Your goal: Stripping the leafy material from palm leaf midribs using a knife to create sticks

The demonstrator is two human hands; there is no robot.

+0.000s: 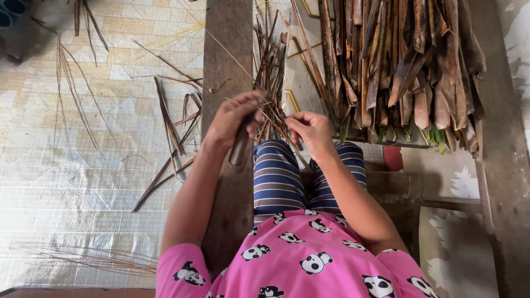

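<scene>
While a small bundle of thin brown midribs (271,113) is gripped between both hands above the knees, the work is judged to be somewhere in its middle. The left hand (232,118) is closed around a dark, slim handle, probably a knife (239,148), though its blade cannot be made out among the sticks. The right hand (313,131) is closed in a pinch on the near ends of the same bundle, with the fingertips pressed together.

What looks already stripped is seen on the tiled floor (83,165): loose brown leaf shreds (168,132) lie scattered to the left of the wooden plank (229,49), and a thin sheaf of pale sticks (94,259) lies near the lower left corner. What appears left to do is the large heap of dried palm leaves (403,60), stacked well apart from the floor scraps on the right, with a few green tips showing at its near edge. By that heap, much material seems untouched.

No proper container is clearly shown. The heap is seen to rest on a low wooden frame (491,165), not in a basket or box. A blue object (11,14) is cut off at the upper left corner, and what it is or holds cannot be told.
</scene>
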